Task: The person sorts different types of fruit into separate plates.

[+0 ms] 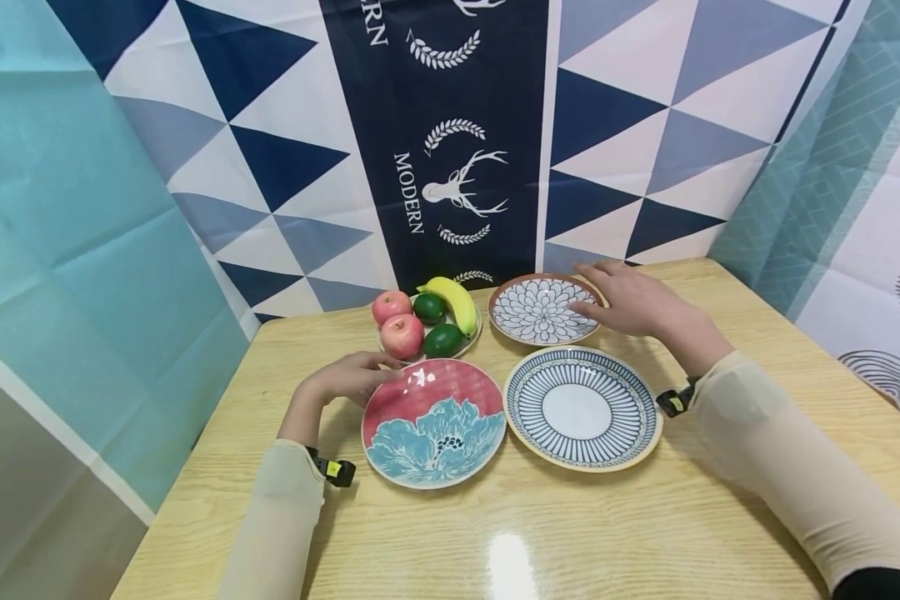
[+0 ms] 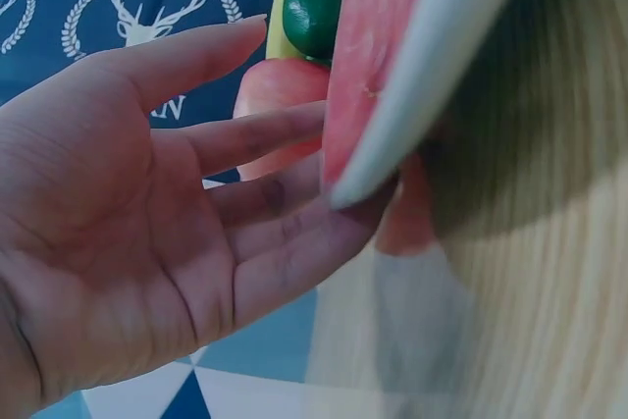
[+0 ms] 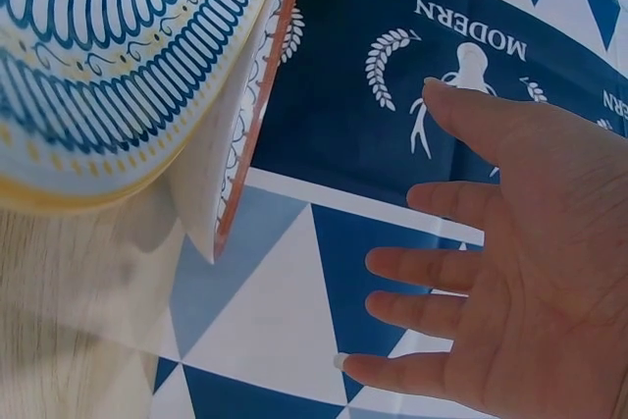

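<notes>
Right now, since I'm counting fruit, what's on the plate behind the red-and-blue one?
Two apples, two green fruits and a banana, covering most of the plate, so anything beneath is hidden.

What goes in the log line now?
left hand: at pink plate rim | right hand: near brown-rimmed dish, gripping nothing | striped plate: right of pink plate | fruit: behind pink plate

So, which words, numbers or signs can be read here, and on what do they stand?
"MODERN": dark wall panel; upside down in the right wrist view.
"ERN": same panel, cut off at the head view's top.
Letters behind the left hand, and at the right wrist view's edge: incomplete, unclear.
Wristbands: any marking too small.
</notes>
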Motion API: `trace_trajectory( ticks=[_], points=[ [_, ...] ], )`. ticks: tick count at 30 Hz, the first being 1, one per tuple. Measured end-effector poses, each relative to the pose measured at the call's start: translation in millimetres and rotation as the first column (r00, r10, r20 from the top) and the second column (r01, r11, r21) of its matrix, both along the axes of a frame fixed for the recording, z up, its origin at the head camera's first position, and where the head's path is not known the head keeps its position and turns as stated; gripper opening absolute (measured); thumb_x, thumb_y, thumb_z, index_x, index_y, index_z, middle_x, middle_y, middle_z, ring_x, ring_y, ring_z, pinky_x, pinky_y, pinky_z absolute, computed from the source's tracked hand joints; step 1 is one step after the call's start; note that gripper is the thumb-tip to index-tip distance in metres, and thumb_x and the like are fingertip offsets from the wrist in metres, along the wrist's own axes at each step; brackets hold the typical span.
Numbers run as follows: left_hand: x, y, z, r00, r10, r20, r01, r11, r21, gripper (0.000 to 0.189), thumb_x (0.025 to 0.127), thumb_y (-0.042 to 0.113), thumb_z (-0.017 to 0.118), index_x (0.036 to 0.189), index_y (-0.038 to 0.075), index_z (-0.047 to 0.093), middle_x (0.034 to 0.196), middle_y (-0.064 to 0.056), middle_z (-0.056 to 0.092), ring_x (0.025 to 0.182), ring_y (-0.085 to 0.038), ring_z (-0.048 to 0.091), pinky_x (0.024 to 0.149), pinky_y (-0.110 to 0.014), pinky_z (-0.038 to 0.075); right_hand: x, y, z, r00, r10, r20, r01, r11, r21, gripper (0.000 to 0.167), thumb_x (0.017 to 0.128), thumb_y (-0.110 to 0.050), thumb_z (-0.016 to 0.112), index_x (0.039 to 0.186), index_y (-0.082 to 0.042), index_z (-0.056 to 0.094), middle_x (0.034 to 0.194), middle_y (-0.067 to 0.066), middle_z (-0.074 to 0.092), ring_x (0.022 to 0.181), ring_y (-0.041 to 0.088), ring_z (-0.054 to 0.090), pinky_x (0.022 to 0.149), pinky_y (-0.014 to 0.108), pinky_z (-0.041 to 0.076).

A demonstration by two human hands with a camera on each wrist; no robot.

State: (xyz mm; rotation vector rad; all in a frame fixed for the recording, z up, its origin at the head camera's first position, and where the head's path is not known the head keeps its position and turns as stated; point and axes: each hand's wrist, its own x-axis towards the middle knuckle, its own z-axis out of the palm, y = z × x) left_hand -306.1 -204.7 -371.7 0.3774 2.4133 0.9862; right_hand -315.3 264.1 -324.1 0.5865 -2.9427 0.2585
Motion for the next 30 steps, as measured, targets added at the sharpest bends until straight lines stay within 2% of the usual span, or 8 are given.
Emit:
trace_trajectory(
  ticks=[10,16,21,25,30],
  points=[
    [-8.9,-15.2,-12.3,0.996,-0.084,0.024,0.082,0.993,0.089,0.048,0.103,0.032,0.066,0.144,0.008,0.058,0.125,-0.014,0.065,0.108,-0.027,0.066,0.09,-0.041,0.06,-3.1,-2.8,0.3,1.0,0.003,0.021,-0.003,1.0,0.02,0.08,0.106,-0.053,0.057,0.163,-0.001,0.034,0.157,0.037,0.038,0.143,0.058,0.037,0.113,0.072,0.033],
    [-12.3,-14.2,-13.6,0.993,-0.112,-0.039,0.113,0.992,0.046,0.048,0.098,0.029,0.073,0.142,0.011,0.061,0.122,-0.012,0.065,0.108,-0.028,0.061,0.087,-0.038,0.058,-3.3,-0.8,-0.7,1.0,0.003,0.017,-0.003,1.0,0.013,0.08,0.106,-0.051,0.058,0.162,0.0,0.035,0.156,0.037,0.039,0.143,0.058,0.038,0.113,0.072,0.032],
    [-13.4,-12.5,-11.9,0.987,-0.134,-0.083,0.136,0.991,0.017,0.049,0.098,0.028,0.075,0.142,0.011,0.062,0.12,-0.01,0.067,0.11,-0.028,0.061,0.09,-0.039,0.055,-4.0,1.1,0.0,1.0,0.001,0.007,-0.001,1.0,0.008,0.079,0.106,-0.05,0.058,0.161,0.003,0.036,0.157,0.037,0.038,0.143,0.058,0.037,0.114,0.072,0.032],
    [-14.9,-13.9,-16.7,0.984,-0.15,-0.094,0.153,0.988,0.027,0.049,0.097,0.026,0.076,0.14,0.009,0.063,0.119,-0.009,0.067,0.111,-0.027,0.059,0.094,-0.041,0.051,-4.6,1.0,0.0,1.0,-0.008,0.009,0.008,1.0,0.011,0.079,0.106,-0.05,0.059,0.16,0.003,0.037,0.157,0.036,0.038,0.143,0.058,0.038,0.114,0.072,0.032],
    [-13.2,-16.6,-24.3,0.986,-0.135,-0.095,0.14,0.989,0.041,0.048,0.096,0.023,0.078,0.139,0.008,0.065,0.116,-0.008,0.067,0.109,-0.027,0.058,0.093,-0.04,0.05,-6.8,-2.1,-2.1,1.0,-0.004,0.007,0.003,1.0,0.017,0.079,0.106,-0.053,0.058,0.159,0.003,0.04,0.156,0.036,0.039,0.142,0.058,0.04,0.113,0.071,0.033]
  ],
)
